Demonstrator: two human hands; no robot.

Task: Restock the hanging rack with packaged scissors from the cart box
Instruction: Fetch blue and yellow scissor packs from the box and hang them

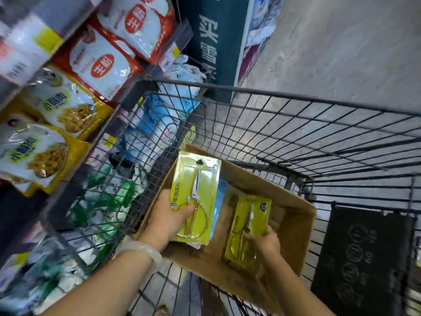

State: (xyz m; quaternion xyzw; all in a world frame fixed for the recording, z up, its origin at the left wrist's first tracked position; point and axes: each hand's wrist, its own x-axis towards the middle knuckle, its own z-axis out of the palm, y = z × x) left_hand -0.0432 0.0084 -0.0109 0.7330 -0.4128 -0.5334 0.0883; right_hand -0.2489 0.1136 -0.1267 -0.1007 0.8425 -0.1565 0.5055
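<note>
Packaged scissors, two packs, over cart box [293, 226].
One pack [193, 197] is held in the left hand [168, 215] grip; another pack [247, 229] is pinched by the right hand [266, 242].

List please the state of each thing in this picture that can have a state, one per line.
Left hand: grips a stack of scissors packs.
Stack of scissors packs: held up over the box.
Right hand: grips one scissors pack.
Single scissors pack: tilted, inside the box.
Cardboard box: open, sitting in the cart.
Wire cart: beside the shelf.
</note>
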